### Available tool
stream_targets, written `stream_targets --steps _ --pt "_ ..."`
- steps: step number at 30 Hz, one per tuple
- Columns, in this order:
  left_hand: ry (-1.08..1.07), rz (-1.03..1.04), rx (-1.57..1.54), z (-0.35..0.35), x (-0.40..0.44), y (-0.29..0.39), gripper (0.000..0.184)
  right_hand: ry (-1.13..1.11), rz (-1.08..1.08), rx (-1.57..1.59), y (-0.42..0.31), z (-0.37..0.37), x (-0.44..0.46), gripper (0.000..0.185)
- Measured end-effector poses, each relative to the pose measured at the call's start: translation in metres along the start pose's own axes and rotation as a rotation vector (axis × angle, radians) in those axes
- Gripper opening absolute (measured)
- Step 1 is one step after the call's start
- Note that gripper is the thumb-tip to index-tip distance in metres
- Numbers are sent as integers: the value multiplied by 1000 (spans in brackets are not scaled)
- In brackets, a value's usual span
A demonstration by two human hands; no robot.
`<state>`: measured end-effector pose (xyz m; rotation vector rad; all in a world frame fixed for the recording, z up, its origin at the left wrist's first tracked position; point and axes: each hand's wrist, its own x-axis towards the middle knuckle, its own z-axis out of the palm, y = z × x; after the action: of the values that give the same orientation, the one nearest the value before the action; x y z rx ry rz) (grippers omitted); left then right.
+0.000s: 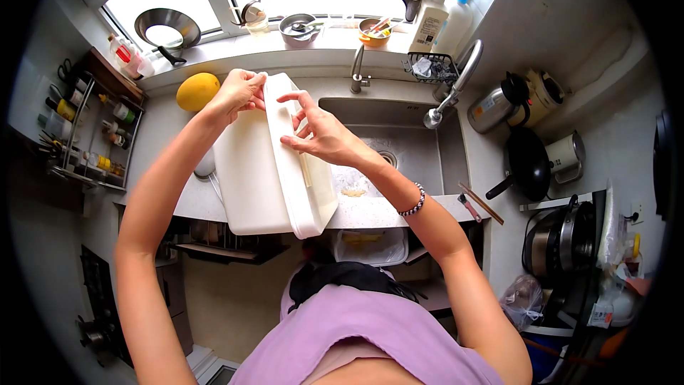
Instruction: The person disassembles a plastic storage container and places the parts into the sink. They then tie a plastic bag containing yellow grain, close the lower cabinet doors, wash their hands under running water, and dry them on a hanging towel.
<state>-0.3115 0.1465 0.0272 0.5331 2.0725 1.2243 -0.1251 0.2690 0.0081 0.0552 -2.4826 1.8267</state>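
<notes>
A large cream-white container with a white rim or lid stands tilted on its side at the counter's front edge, left of the sink. My left hand pinches the far corner of the white rim. My right hand is beside the rim's right face, fingers apart and bent, with the fingertips at or very near it. Whether they press on the rim is hard to tell. Part of a metal utensil shows from behind the container's left side.
A steel sink with a faucet lies to the right. A yellow melon sits behind my left wrist. Chopsticks and a peeler lie right of the sink. A bin hangs below the counter.
</notes>
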Motion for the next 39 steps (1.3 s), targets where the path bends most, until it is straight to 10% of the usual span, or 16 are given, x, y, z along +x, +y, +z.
stream_targets --steps 14,17,26,39 --pt "-146 -8 -41 29 -27 -15 40 184 -196 -353 50 -1 21 25" --pt "-260 -31 -99 32 -64 -24 48 288 -515 -666 56 -7 25 24" --pt "-191 -64 -201 41 -68 -29 43 -23 -898 -669 52 -17 42 36" --pt "-176 -121 -137 44 -64 -29 41 -221 -893 -486 49 -16 53 21"
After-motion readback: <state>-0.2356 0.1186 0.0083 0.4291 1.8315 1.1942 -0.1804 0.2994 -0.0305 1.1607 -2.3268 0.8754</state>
